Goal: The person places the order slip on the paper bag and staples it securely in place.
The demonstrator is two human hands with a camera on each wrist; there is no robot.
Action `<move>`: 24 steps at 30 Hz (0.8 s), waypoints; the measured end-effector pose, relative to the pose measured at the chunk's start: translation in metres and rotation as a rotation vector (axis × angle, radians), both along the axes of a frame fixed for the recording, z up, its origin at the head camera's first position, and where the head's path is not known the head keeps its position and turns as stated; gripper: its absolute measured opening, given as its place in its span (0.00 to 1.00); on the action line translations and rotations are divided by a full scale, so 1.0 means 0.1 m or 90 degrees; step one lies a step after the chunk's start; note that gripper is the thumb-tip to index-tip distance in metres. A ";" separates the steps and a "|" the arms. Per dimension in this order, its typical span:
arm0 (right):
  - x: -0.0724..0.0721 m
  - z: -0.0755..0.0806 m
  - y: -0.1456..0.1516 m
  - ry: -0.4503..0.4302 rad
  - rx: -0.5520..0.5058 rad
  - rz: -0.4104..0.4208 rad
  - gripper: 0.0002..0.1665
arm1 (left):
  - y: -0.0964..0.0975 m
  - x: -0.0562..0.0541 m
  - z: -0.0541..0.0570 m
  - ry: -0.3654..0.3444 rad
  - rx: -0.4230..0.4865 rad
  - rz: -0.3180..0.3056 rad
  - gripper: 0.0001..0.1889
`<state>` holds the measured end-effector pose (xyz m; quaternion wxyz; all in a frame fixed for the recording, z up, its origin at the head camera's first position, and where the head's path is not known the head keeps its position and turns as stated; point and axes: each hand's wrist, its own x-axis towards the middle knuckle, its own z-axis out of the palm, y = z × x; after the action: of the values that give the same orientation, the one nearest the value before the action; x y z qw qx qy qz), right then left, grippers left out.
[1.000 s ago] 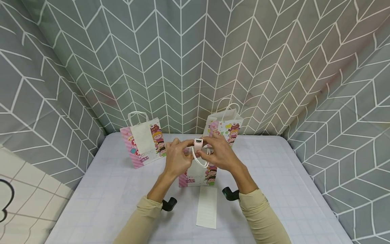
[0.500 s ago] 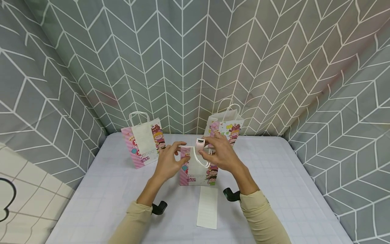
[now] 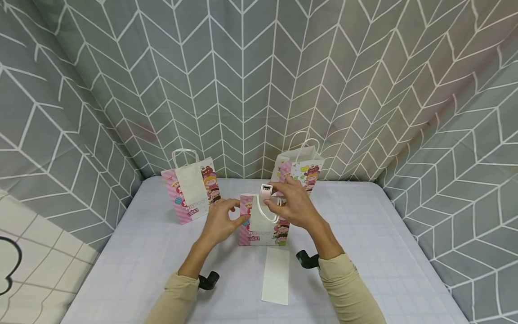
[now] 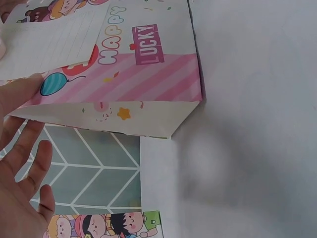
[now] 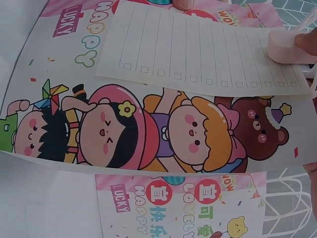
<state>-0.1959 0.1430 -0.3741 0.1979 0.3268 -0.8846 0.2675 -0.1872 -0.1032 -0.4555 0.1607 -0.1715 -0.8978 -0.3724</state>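
A small pale pink stapler (image 3: 265, 192) is pinched in my right hand (image 3: 297, 204), its head over the top edge of the middle paper bag (image 3: 264, 239). In the right wrist view, the stapler's rounded end (image 5: 283, 47) lies over a lined checklist sheet (image 5: 198, 49) on the bag's cartoon-printed front. White rope handles (image 3: 263, 216) hang down over that front. My left hand (image 3: 220, 220) holds the bag's left side; in the left wrist view its thumb is on the front near the blue balloon (image 4: 53, 84), with fingers behind the side fold.
Another printed bag (image 3: 171, 186) with a sheet on its front stands back left. A third bag (image 3: 301, 167), open-topped, stands behind my right hand. One loose white checklist strip (image 3: 276, 276) lies in front of the middle bag on the white-covered table (image 3: 364, 252). Patterned curtains (image 3: 243, 90) surround it.
My left hand has let go of the stapler area, moved left and then down to the bag's left side. My right hand stays on the stapler at the bag's top.
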 end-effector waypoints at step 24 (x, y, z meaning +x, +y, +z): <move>0.03 -0.04 0.04 -0.132 -0.167 0.014 0.32 | -0.02 0.00 -0.03 0.032 0.030 0.048 0.17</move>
<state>-0.1930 0.1474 -0.3778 0.1438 0.2783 -0.8542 0.4151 -0.1875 -0.1050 -0.4586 0.2013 -0.1432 -0.8902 -0.3829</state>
